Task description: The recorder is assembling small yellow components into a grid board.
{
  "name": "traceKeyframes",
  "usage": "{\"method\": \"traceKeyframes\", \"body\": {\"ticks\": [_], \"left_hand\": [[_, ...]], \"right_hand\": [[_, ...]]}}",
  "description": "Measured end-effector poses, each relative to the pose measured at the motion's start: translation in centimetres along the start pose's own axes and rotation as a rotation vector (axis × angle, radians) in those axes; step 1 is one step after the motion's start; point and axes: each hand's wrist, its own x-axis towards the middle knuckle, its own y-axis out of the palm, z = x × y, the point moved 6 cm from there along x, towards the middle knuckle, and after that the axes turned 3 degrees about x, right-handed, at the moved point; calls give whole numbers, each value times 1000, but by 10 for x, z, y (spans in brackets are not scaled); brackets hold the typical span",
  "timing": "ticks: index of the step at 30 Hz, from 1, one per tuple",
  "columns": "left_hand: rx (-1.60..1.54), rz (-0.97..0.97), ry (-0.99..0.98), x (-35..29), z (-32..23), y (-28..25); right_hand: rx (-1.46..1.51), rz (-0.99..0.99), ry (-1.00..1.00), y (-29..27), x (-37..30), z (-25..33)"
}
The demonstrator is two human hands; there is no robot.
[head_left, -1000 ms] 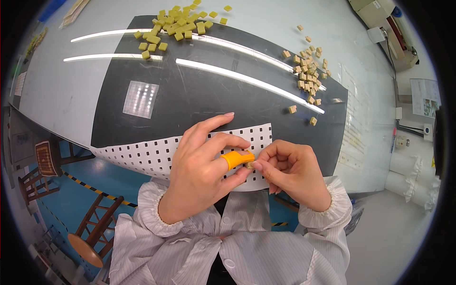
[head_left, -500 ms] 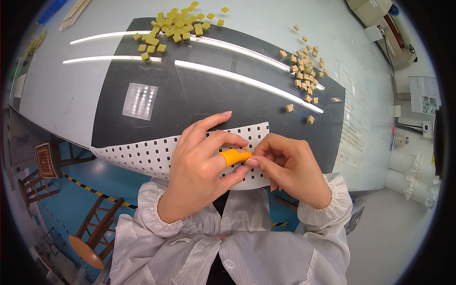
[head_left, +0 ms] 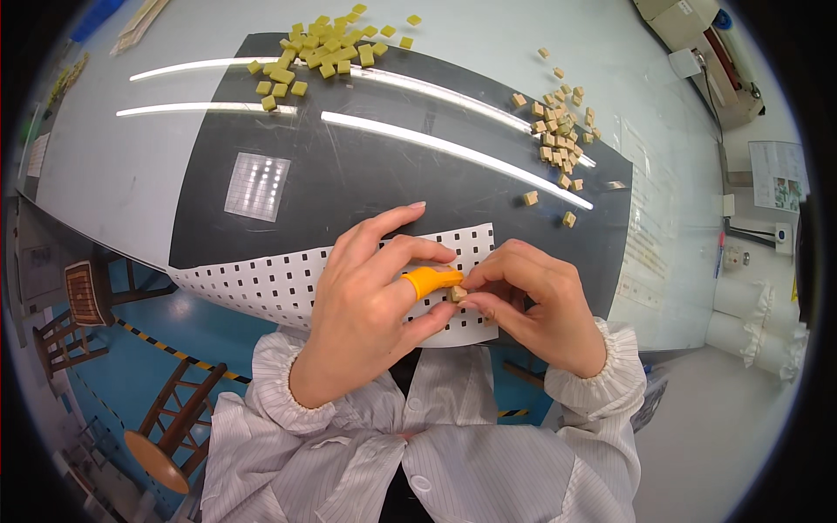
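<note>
My left hand (head_left: 362, 305) pinches a small tan block (head_left: 457, 295) between its thumb and its index finger, which wears an orange finger cot (head_left: 432, 281). The other left fingers stretch out above a white sheet (head_left: 270, 279) with rows of small black squares. Close against the block's right side, the fingers of my right hand (head_left: 536, 301) are curled, thumb and index tips near each other. Whether anything sits between those right fingertips is hidden. Both hands are over the sheet's right end, at the near edge of a black mat (head_left: 384, 174).
A pile of yellow-green square pieces (head_left: 327, 52) lies at the far left of the mat. Several loose tan blocks (head_left: 558, 131) are scattered at the far right. A transparent gridded square (head_left: 257, 186) lies left of centre. Wooden stools (head_left: 174, 427) stand on the blue floor.
The right thumb and index finger have parted a little and drawn slightly right, so the tan block now shows between the hands. The left hand has hardly moved.
</note>
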Motion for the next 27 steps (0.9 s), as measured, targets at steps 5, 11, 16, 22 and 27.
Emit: {"method": "traceKeyframes", "body": {"ticks": [5,11,16,22,27], "left_hand": [[-7,-1,2,0,0,0],[-11,-8,1,-1,0,0],[-1,18,-6,-2,1,0],[-8,14,-25,0,0,0],[10,22,-9,0,0,0]], "right_hand": [[6,15,20,-2,1,-4],[-76,20,-54,0,1,1],[-211,-134,-74,-5,-10,6],[-270,-275,-1,-10,-31,-3],[-272,-337,51,-2,-38,-5]]}}
